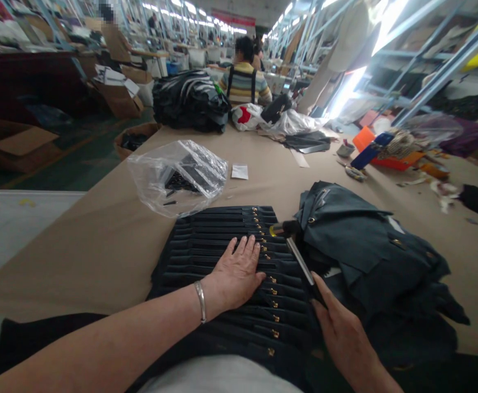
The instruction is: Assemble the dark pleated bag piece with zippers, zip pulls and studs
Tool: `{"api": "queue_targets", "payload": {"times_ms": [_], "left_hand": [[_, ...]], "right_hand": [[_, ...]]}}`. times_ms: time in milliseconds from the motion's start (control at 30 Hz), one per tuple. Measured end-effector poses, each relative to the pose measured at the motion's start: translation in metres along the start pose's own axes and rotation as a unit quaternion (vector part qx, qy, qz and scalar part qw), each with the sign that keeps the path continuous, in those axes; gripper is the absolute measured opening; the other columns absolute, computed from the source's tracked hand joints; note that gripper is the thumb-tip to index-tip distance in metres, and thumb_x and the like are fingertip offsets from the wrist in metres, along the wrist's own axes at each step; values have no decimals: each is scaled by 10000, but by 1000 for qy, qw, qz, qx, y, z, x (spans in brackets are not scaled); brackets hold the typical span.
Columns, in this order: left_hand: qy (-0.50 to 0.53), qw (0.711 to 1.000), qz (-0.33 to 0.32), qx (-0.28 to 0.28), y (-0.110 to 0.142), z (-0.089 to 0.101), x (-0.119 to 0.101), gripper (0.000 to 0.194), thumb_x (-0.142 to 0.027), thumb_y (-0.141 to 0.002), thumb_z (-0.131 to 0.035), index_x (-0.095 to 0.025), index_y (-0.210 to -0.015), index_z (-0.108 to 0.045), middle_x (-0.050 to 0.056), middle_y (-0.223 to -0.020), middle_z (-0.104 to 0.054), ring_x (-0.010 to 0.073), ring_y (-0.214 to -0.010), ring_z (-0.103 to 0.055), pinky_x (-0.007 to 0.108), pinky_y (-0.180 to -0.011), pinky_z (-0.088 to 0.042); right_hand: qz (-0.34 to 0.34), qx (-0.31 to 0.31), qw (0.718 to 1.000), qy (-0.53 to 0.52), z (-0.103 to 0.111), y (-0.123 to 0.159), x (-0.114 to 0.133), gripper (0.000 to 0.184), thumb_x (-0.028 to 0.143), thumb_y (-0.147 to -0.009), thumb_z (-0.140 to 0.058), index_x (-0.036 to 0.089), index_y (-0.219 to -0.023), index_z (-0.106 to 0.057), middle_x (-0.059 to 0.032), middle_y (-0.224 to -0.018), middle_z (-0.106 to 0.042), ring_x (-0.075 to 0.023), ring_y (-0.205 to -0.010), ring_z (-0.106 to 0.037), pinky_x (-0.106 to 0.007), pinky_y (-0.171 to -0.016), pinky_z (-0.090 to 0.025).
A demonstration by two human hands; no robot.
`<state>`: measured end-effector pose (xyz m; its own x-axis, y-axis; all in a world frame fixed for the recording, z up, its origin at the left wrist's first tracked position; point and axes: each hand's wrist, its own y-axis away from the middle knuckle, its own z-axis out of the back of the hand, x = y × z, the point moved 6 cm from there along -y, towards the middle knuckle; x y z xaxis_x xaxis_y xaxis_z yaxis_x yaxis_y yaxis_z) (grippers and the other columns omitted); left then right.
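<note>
Dark fabric pieces with zippers (206,256) lie overlapped in a row on the table before me, their gold zipper pulls (274,291) lined up along the right side. My left hand (239,273) rests flat on them, fingers stretched out, just left of the pulls. In my right hand (341,327) is a hammer (301,262), gripped by its dark handle end. Its black and yellow head is over the right edge of the row, near the upper pulls; whether it touches the fabric I cannot tell. Close by on the right is a heap of dark green-grey fabric pieces (362,245).
Beyond the row, a clear plastic bag (177,177) holds small black parts, beside a white paper square (239,172). Scissors (354,173) and an orange box (398,161) stand at the right. A dark fabric stack (190,101) and a seated person (245,79) are farther back.
</note>
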<state>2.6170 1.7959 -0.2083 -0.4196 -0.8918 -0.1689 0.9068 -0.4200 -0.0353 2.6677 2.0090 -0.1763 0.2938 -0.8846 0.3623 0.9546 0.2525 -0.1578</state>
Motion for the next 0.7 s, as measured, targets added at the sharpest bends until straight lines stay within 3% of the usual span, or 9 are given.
{"api": "queue_targets", "payload": {"times_ms": [67,100,233,267,400,433,600,700], "left_hand": [[0,1000,-3,-3,-1,3,-1,667,-514,-938,-286,-77,-1441,-321,160,-1523,-220,296,-1413,-177,485,-1159,-122],[0,1000,-4,-3,-1,4,-2,663,-503,-940,-283,-69,-1440,-319,163,-1520,-226,296,-1413,-178,484,-1158,-124],[4,1000,0,-6,0,5,-2,654,-479,-943,-280,-54,-1439,-313,168,-1511,-248,290,-1405,-208,471,-1157,-140],[6,1000,1,-5,0,5,-1,656,-483,-941,-285,-56,-1438,-316,168,-1512,-248,290,-1404,-211,470,-1157,-143],[5,1000,-8,6,1,3,-1,659,-492,-943,-264,-58,-1436,-324,165,-1524,-207,291,-1418,-163,479,-1159,-117],[5,1000,-11,8,1,3,-1,660,-492,-945,-255,-59,-1439,-319,162,-1527,-194,290,-1421,-152,480,-1160,-110],[13,1000,0,18,0,2,0,674,-504,-940,-255,-56,-1439,-319,162,-1526,-192,288,-1420,-154,476,-1162,-104],[14,1000,-3,18,0,1,0,674,-496,-939,-262,-51,-1442,-311,168,-1525,-188,292,-1420,-150,482,-1160,-101]], "right_hand": [[9,-31,999,-4,1,0,1,498,274,-940,-366,151,-1422,-354,-110,-1319,-542,-185,-1161,-564,-280,-938,-508],[12,-17,1000,-6,-3,-1,1,499,237,-937,-347,144,-1427,-346,-121,-1313,-545,-187,-1138,-581,-275,-925,-517],[1,108,994,-5,-20,-1,0,509,158,-934,-260,153,-1438,-331,-110,-1259,-591,-163,-1065,-627,-268,-911,-526],[-1,105,994,-7,-18,0,1,497,186,-943,-275,162,-1437,-332,-103,-1265,-589,-162,-1096,-610,-276,-930,-515],[-12,-18,1000,-20,2,10,2,502,298,-948,-364,154,-1427,-335,-123,-1294,-563,-181,-1155,-571,-292,-955,-496],[-16,-24,999,-20,2,13,1,504,300,-947,-361,147,-1427,-335,-132,-1297,-559,-188,-1149,-575,-296,-950,-499],[-53,136,989,-29,-22,22,-8,495,254,-957,-277,187,-1445,-313,-98,-1267,-586,-168,-1118,-595,-292,-917,-516],[-56,82,994,-51,-11,27,-7,502,302,-958,-318,176,-1443,-307,-106,-1293,-566,-160,-1169,-560,-286,-959,-485]]}}
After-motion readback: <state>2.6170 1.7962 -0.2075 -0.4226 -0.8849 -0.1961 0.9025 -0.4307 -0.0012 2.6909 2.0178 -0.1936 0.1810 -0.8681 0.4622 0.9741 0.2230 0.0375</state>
